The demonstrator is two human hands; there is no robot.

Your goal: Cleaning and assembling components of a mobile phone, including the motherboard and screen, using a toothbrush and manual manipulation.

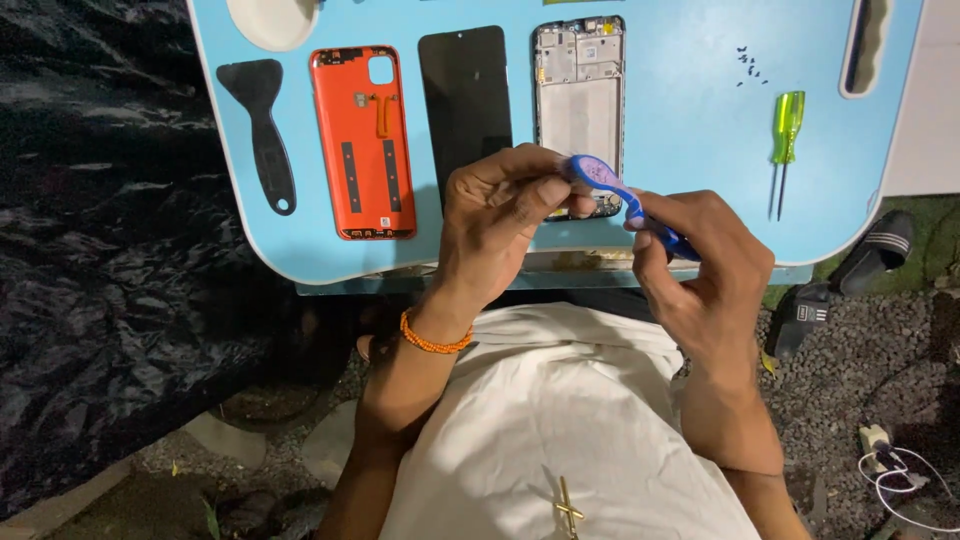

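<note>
- Blue pry tool (620, 195): we hold it between both hands, above the near table edge.
- Left hand (500, 225): fingers pinched narrow on the tool's rounded end.
- Right hand (705, 270): fingers closed around its lower end.
- Just beyond our fingers: black screen (465, 100), phone frame (580, 95).
- Farther left: orange back cover (365, 140), black scraper (260, 125).
- Right of our fingers: green screwdriver (787, 130).

The person wears a plain white cloth garment (560, 420) over the torso, a beaded orange bracelet (432, 340) on the left wrist, and a small gold cross pendant (567, 508) at the chest. Both forearms are bare, without sleeves.
</note>
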